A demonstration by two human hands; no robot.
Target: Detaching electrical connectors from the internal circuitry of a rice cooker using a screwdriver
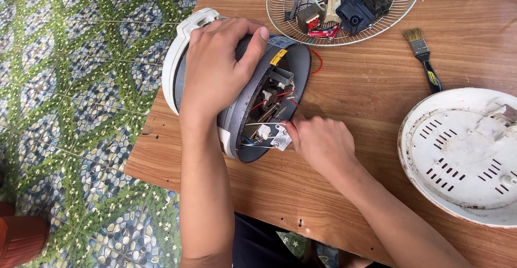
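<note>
- A wooden table (pixel 377 85) with a brown grain finish is seen from above; small holes and chipped spots are noted along its near edge, toward 6 o'clock.
- To the 9 o'clock side, a floor (pixel 81 112) is seen, patterned with blue-grey pebble shapes crossed by green diamond bands and small white flowers.
- A rust-red rounded object (pixel 19 238) is partly visible at the 8 o'clock corner; its kind cannot be told.
- A round appliance body (pixel 253 93), white-rimmed with a grey ribbed metal wall, is laid on its side on the table's 9 o'clock edge, its open underside turned toward 3 o'clock.
- Inside the opening, red, white and blue wires (pixel 272 98), small metal brackets and a yellow label are exposed.
- The left hand (pixel 218 68) is wrapped over the curved wall, fingers spread wide and pressed against it, thumb at the rim.
- The right hand (pixel 318 141) is placed at the lower edge of the opening, fingertips pinched narrowly on a small white part among the wires.
- At 12 o'clock, a white wire grille (pixel 396 17) is used as a dish for plastic and metal parts in teal, dark blue, green and cream.
- A paintbrush (pixel 423 58) with a black handle lies at 2 o'clock, apart from the grille.
- A white round base plate (pixel 463 160), slotted and grimy, lies at 3 o'clock.
</note>
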